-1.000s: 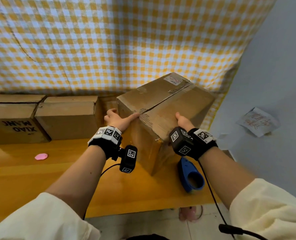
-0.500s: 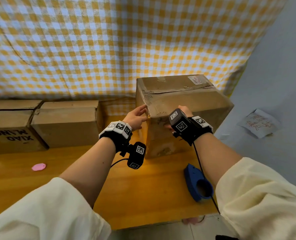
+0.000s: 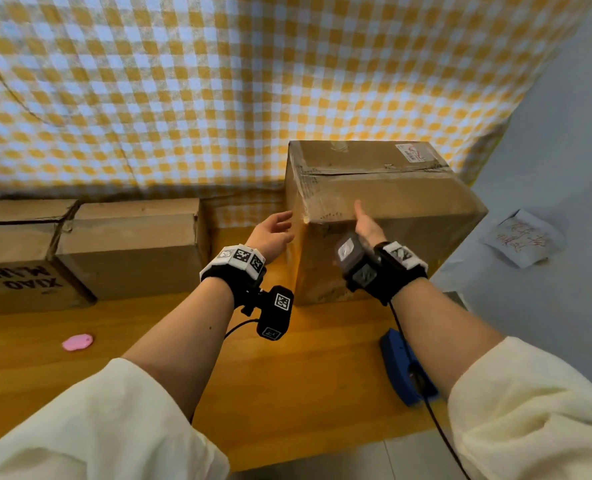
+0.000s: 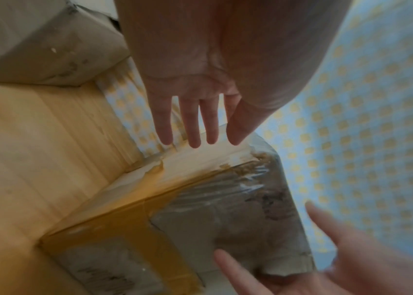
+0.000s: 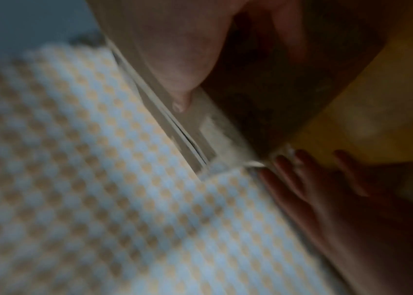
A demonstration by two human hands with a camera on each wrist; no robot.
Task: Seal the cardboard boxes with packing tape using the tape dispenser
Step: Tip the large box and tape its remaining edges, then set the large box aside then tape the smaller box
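Standing cardboard box (image 3: 384, 202) between open hands, left hand (image 3: 273, 233) beside, right hand (image 3: 366, 226) touching

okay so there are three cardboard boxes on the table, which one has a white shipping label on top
The tall box on the right, by both hands. Its white label sits at the far right corner of its top. The two low boxes on the left show none.

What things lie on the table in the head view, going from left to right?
Printed box → pink object → plain box → left hand → big box → blue dispenser.
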